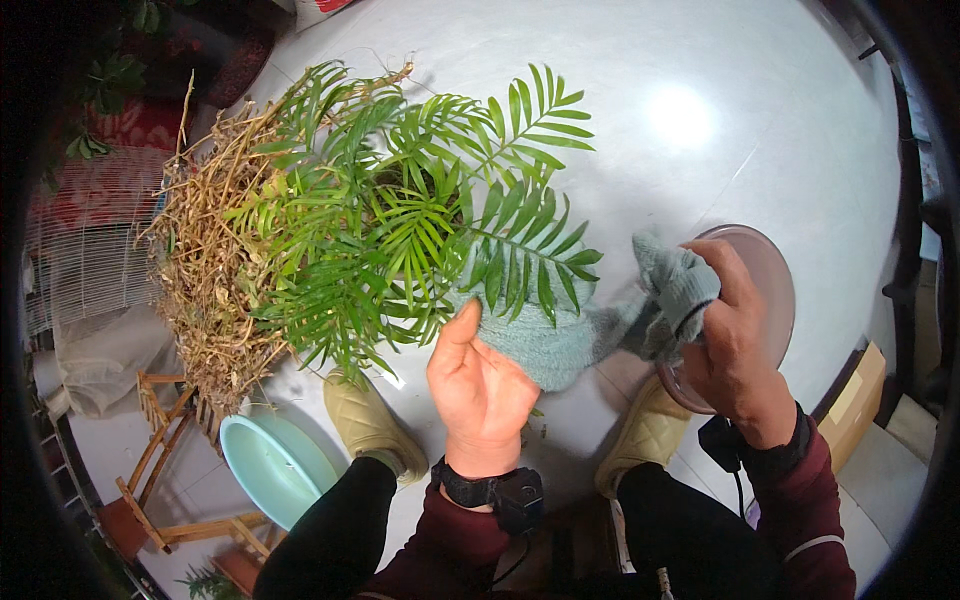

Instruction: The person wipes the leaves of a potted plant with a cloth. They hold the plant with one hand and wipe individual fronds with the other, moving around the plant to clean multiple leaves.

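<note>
A leafy green potted palm [417, 232] stands on the floor before me, its pot mostly hidden by the fronds. My left hand [484, 382], palm up, is under one broad frond [525, 259] at the right side of the plant. A grey-green cloth [547, 349] lies over its fingers, beneath the leaflets, so the fingertips are covered. The thumb shows at the frond's near edge. The cloth stretches right, and my right hand [731, 337] grips its bunched end, which has a dark stripe.
A large heap of dry stalks [225, 277] rises left of the palm. Near my left leg are a pale turquoise basin [277, 465] and a wooden folding frame [154, 435]. A brownish round basin [772, 300] sits behind my right hand. Cardboard [851, 397] lies at the right.
</note>
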Tool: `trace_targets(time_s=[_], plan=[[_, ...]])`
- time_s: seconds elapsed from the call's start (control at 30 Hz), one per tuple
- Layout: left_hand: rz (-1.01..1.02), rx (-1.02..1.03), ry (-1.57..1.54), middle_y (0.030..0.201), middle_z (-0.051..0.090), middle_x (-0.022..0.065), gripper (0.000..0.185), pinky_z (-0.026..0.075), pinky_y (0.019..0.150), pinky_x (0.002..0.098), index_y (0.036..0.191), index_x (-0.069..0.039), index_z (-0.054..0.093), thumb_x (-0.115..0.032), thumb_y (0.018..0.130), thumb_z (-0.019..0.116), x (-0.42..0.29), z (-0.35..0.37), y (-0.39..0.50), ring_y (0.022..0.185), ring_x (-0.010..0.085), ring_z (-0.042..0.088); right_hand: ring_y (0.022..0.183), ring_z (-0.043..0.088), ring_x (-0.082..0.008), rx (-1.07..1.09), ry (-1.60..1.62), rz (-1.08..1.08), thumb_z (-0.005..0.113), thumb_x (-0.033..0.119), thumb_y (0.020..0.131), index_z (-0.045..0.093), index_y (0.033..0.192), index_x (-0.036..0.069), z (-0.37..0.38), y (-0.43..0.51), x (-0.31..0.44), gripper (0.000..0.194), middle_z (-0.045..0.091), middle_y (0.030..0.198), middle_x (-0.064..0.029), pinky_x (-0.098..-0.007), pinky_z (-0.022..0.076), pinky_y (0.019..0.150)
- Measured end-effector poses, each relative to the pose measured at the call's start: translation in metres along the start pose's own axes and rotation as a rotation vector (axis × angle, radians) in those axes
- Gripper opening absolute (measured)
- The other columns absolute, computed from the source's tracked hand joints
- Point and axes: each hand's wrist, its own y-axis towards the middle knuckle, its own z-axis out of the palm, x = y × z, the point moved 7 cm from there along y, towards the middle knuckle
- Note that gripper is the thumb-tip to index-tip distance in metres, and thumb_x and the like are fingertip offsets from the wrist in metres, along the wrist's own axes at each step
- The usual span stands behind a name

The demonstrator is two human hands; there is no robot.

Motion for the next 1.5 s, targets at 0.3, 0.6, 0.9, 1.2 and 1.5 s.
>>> trace_targets(time_s=[0.3, 0.6, 0.9, 1.2, 1.5], plan=[[0.005, -0.023, 0.011, 0.137, 0.056, 0.0163, 0.042, 0.032, 0.112, 0.0521, 0.135, 0.001, 0.051, -0.021, 0.099, 0.044, 0.003, -0.009, -0.001, 0.129, 0.0327, 0.050, 0.090, 0.059, -0.0315, 0.127, -0.052, 0.006, 0.060, 0.001, 0.066, 0.059, 0.074, 0.003, 0.028, 0.000, -0.004, 0.009, 0.058, 0.106, -0.0153, -0.0367, 0.0519, 0.067], [0.064, 0.016, -0.048, 0.135, 0.058, 0.0151, 0.041, 0.034, 0.111, 0.0510, 0.134, 0.000, 0.052, -0.019, 0.098, 0.045, -0.003, -0.014, 0.024, 0.126, 0.0318, 0.053, 0.087, 0.062, -0.0331, 0.018, 0.038, -0.031, 0.056, -0.009, 0.070, 0.064, 0.097, 0.000, -0.010, 0.044, -0.011, 0.030, 0.058, 0.108, -0.0162, -0.0358, 0.0523, 0.074], [0.149, 0.007, 0.038, 0.147, 0.045, 0.0161, 0.052, 0.028, 0.116, 0.0492, 0.145, 0.000, 0.038, -0.016, 0.096, 0.044, -0.002, 0.007, 0.032, 0.136, 0.0324, 0.041, 0.092, 0.055, -0.0265, 0.201, -0.118, -0.223, 0.062, 0.009, 0.069, 0.064, 0.075, 0.009, 0.047, 0.058, 0.017, 0.007, 0.055, 0.110, -0.0083, -0.0343, 0.0523, 0.066], [0.160, -0.091, 0.145, 0.152, 0.039, 0.0137, 0.058, 0.025, 0.117, 0.0495, 0.148, 0.001, 0.033, -0.017, 0.094, 0.046, -0.004, 0.001, 0.021, 0.140, 0.0293, 0.036, 0.092, 0.055, -0.0282, 0.244, -0.050, -0.099, 0.061, 0.006, 0.069, 0.061, 0.076, 0.007, 0.054, 0.041, 0.002, 0.006, 0.054, 0.110, -0.0093, -0.0378, 0.0534, 0.066], [0.095, -0.029, 0.020, 0.135, 0.058, 0.0141, 0.041, 0.031, 0.113, 0.0511, 0.133, -0.002, 0.054, -0.018, 0.096, 0.046, -0.009, -0.007, 0.011, 0.127, 0.0316, 0.051, 0.087, 0.059, -0.0417, 0.302, -0.064, 0.298, 0.052, -0.013, 0.069, 0.060, 0.095, -0.003, 0.029, 0.039, -0.039, 0.028, 0.056, 0.102, -0.0203, -0.0440, 0.0512, 0.073]])
